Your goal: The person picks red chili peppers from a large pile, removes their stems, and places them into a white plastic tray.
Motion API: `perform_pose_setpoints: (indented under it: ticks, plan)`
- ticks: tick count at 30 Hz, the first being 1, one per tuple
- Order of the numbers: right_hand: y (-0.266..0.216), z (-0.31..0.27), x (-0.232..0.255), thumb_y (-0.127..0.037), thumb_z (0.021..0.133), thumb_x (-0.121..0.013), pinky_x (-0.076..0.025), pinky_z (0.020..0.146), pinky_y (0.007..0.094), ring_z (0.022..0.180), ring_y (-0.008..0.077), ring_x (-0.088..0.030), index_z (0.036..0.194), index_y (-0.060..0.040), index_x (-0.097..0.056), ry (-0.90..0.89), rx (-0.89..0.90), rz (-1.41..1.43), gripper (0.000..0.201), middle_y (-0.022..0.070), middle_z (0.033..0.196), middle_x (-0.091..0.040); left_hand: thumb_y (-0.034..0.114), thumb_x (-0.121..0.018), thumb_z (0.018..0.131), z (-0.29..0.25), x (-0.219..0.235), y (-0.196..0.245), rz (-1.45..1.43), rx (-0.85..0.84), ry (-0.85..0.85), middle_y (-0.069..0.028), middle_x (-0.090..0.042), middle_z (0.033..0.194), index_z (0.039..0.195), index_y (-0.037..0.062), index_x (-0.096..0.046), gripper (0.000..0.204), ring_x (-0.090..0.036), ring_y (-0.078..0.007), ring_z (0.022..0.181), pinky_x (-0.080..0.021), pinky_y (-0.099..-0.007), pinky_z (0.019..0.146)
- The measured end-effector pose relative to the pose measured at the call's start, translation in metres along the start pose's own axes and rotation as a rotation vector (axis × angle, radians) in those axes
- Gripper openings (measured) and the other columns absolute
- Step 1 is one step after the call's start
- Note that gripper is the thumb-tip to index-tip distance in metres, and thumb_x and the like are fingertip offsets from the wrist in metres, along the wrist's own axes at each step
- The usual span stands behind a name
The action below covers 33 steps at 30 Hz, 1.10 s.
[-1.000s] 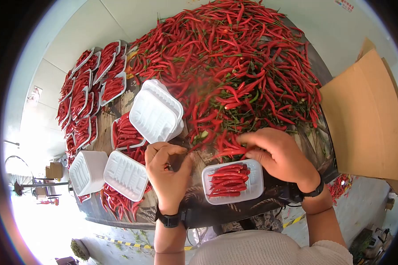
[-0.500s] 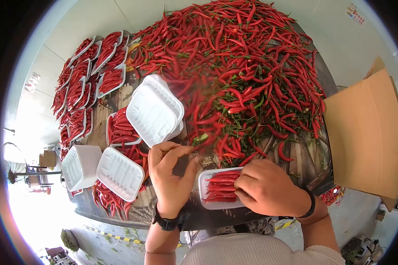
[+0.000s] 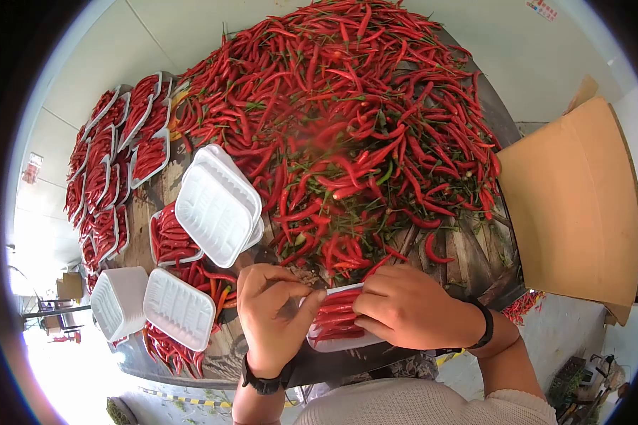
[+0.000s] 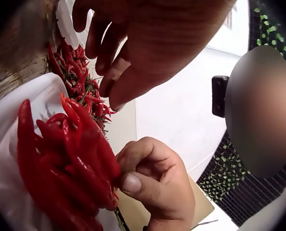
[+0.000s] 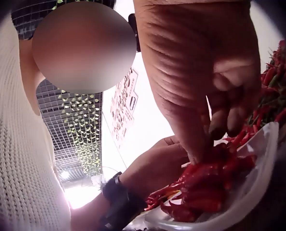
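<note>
Several red chili peppers [image 3: 333, 317] lie side by side in a white plastic tray [image 3: 342, 345] at the table's front edge. My right hand [image 3: 415, 308] reaches over the tray from the right and pinches peppers at their ends; in the left wrist view its thumb [image 4: 132, 183] presses against the pepper ends. At the tray's left rim is my left hand [image 3: 271, 315], thumb and forefinger tips close together, with nothing visible between them. Its other fingers hang loosely in the left wrist view. Part of the tray is hidden beneath the right hand.
Behind the tray spreads a big heap of chili peppers [image 3: 333, 85]. Empty white trays [image 3: 216, 212] are stacked to the left, with another tray stack [image 3: 113, 304] further out. Filled trays [image 3: 149, 159] stand piled at the far left. A cardboard sheet [image 3: 574, 212] rises at the right.
My right hand has moved from the loose peppers behind the tray onto the peppers inside it. My left hand is now closer to the tray's left rim, and its fingertips have come nearer together.
</note>
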State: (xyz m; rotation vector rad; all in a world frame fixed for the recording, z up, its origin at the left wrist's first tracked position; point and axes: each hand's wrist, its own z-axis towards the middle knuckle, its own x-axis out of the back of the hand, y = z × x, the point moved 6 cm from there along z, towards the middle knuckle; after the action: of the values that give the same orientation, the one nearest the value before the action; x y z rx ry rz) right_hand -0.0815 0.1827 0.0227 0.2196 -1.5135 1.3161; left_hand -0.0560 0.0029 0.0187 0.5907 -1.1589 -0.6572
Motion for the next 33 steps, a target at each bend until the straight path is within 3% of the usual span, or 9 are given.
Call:
perform_pose_setpoints:
  ticks: [4, 9, 15, 22, 25, 27, 31, 33]
  plan:
    - [0.013, 0.004, 0.024, -0.018, 0.077, -0.079, -0.045, 0.066, 0.039, 0.075, 0.0268, -0.058, 0.084, -0.009, -0.065, 0.069, -0.065, 0.079, 0.018, 0.0068, 0.077, -0.057, 0.005, -0.084, 0.066, -0.001, -0.001, 0.001, -0.003, -0.017, -0.013, -0.007, -0.062, 0.09, 0.078, 0.004, -0.072, 0.017, -0.058, -0.0246, 0.088, -0.045, -0.0359, 0.079]
    - [0.064, -0.015, 0.074, -0.015, 0.075, -0.078, -0.046, 0.069, 0.044, 0.08, 0.0327, -0.057, 0.078, -0.0056, -0.064, 0.462, -0.35, -0.234, 0.017, 0.0105, 0.077, -0.055, 0.001, -0.083, 0.067, -0.002, 0.0, 0.0, 0.01, 0.016, 0.014, -0.008, -0.061, 0.091, 0.081, 0.0018, -0.071, 0.018, -0.058, -0.0241, 0.09, -0.047, -0.035, 0.081]
    - [0.079, -0.023, 0.069, -0.01, 0.07, -0.079, -0.048, 0.075, 0.0461, 0.088, 0.0334, -0.059, 0.08, -0.0043, -0.068, 0.312, -0.529, -0.434, 0.016, 0.0116, 0.083, -0.057, 0.003, -0.084, 0.066, -0.002, -0.002, 0.004, -0.006, -0.048, -0.034, -0.0084, -0.06, 0.09, 0.078, 0.0015, -0.069, 0.019, -0.058, -0.0249, 0.09, -0.046, -0.0356, 0.081]
    - [0.077, -0.016, 0.064, -0.008, 0.073, -0.076, -0.048, 0.077, 0.0462, 0.089, 0.0345, -0.06, 0.085, -0.0033, -0.067, 0.253, -0.44, -0.38, 0.016, 0.0122, 0.087, -0.06, 0.003, -0.085, 0.067, -0.002, 0.001, 0.006, -0.02, -0.019, -0.005, -0.0086, -0.06, 0.091, 0.077, 0.0014, -0.069, 0.019, -0.058, -0.0253, 0.092, -0.046, -0.036, 0.082]
    - [0.063, -0.012, 0.067, -0.007, 0.081, -0.072, -0.048, 0.078, 0.0459, 0.09, 0.0355, -0.061, 0.096, -0.0026, -0.065, 0.409, -0.308, -0.161, 0.017, 0.0137, 0.093, -0.064, 0.004, -0.084, 0.067, -0.002, 0.002, 0.005, -0.007, -0.032, 0.013, -0.0086, -0.06, 0.092, 0.079, 0.0013, -0.069, 0.019, -0.058, -0.0253, 0.092, -0.046, -0.0359, 0.082]
    - [0.058, -0.009, 0.063, -0.007, 0.089, -0.067, -0.048, 0.077, 0.044, 0.09, 0.0357, -0.061, 0.106, -0.0018, -0.063, 0.381, -0.292, 0.088, 0.019, 0.0148, 0.095, -0.065, 0.004, -0.084, 0.068, -0.004, 0.002, 0.005, -0.007, -0.052, 0.021, -0.0092, -0.06, 0.094, 0.082, 0.0015, -0.07, 0.02, -0.058, -0.0253, 0.093, -0.046, -0.0357, 0.082]
    - [0.044, 0.0, 0.05, -0.009, 0.092, -0.065, -0.048, 0.076, 0.0413, 0.088, 0.0341, -0.062, 0.109, -0.0008, -0.064, 0.336, -0.207, 0.295, 0.019, 0.0145, 0.093, -0.065, 0.007, -0.086, 0.068, -0.004, 0.003, 0.007, -0.02, -0.068, 0.054, -0.01, -0.059, 0.098, 0.088, 0.0019, -0.072, 0.024, -0.058, -0.0253, 0.094, -0.047, -0.0355, 0.084]
    - [0.03, 0.006, 0.038, -0.009, 0.093, -0.064, -0.048, 0.077, 0.0394, 0.087, 0.0315, -0.063, 0.109, -0.0013, -0.064, 0.158, -0.095, 0.37, 0.018, 0.0136, 0.094, -0.065, 0.009, -0.086, 0.064, -0.004, 0.004, 0.008, -0.084, -0.067, 0.098, -0.0068, -0.061, 0.094, 0.089, 0.0065, -0.074, 0.028, -0.057, -0.0259, 0.09, -0.046, -0.0372, 0.08]
